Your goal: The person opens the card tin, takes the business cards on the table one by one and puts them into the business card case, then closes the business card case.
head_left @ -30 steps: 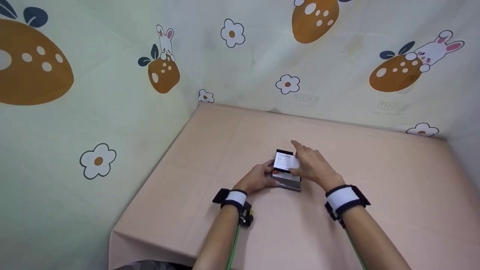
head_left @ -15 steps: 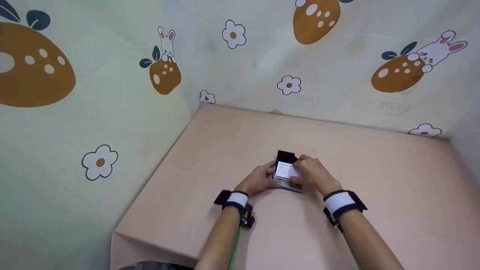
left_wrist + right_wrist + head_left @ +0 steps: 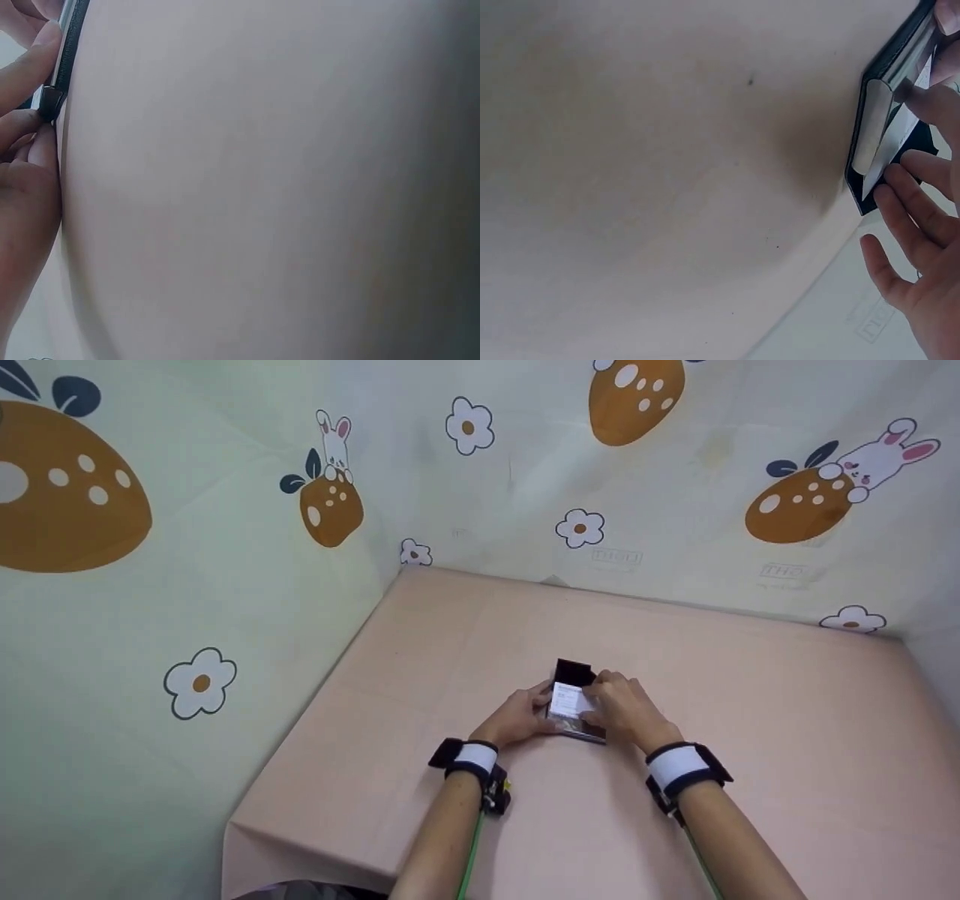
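A small card holder (image 3: 586, 733) with a dark cover and clear sleeves lies opened out on the table. Its black flap (image 3: 573, 670) points away from me. My left hand (image 3: 516, 718) grips the holder's left edge between thumb and fingers. Across the middle of the holder is a white card (image 3: 567, 700) with small print, which my right hand (image 3: 628, 706) pinches at its right side. From the right wrist, the card (image 3: 891, 144) is tilted against the stack of sleeves (image 3: 873, 124), the thumb above it and fingertips at the cover. Whether its edge is inside a sleeve cannot be told.
A pale pink cloth covers the table (image 3: 420, 660). Light fabric walls (image 3: 510, 495) with printed fruit, rabbits and flowers rise behind and at the left. Each wrist wears a strapped camera band (image 3: 679, 769) with a green cable (image 3: 470, 855).
My right hand has drawn the card toward me, from the flap down to the middle of the holder, and its fingers have bent in. The left hand stays in place on the holder.
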A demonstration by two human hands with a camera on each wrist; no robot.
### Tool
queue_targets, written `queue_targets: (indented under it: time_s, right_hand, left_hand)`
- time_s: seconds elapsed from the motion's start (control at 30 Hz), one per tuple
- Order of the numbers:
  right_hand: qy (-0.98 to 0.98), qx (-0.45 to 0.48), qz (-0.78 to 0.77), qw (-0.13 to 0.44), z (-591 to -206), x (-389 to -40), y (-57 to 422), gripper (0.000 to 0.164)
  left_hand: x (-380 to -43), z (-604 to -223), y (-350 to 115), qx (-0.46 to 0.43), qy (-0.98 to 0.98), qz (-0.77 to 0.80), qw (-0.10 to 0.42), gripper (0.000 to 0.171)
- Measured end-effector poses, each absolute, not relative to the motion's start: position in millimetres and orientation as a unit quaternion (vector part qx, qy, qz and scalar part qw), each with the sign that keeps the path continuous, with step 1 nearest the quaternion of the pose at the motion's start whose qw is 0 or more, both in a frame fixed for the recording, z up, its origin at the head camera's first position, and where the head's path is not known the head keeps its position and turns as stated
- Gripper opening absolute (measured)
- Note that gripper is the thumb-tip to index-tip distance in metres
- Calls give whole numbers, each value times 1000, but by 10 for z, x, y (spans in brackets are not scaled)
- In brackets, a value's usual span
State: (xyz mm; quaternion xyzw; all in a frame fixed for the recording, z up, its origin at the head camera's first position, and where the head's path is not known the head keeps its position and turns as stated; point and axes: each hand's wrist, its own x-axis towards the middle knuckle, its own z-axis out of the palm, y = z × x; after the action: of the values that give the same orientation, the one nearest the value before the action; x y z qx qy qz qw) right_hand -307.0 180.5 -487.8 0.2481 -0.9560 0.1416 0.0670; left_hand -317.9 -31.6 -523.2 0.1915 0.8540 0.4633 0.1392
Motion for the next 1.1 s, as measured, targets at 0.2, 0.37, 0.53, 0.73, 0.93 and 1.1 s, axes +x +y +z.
queue_targets:
  time_s: [0.2, 0.37, 0.53, 0.73, 0.93, 1.1]
  right_hand:
    - [-953, 243, 172, 64, -4921, -3021, 1815, 25]
    - [-953, 252, 148, 75, -4979, -2965, 1824, 29]
    - [-951, 262, 137, 93, -5016, -2908, 1839, 31]
    - [-947, 272, 146, 90, -5024, -2850, 1847, 31]
    - [-940, 289, 153, 96, -5027, -2812, 1818, 27]
    - [-939, 294, 147, 99, -5067, -2775, 1813, 28]
  left_hand:
    - [-3184, -5225, -310, 185, 854, 464, 146, 62]
    - [-3180, -5214, -302, 177, 853, 466, 152, 63]
    - [-3186, -5204, -295, 185, 857, 459, 143, 60]
    - [-3194, -5213, -295, 191, 851, 468, 142, 59]
    - [-3175, -5197, -305, 193, 848, 473, 140, 58]
    - [-3156, -5196, -310, 192, 853, 466, 140, 62]
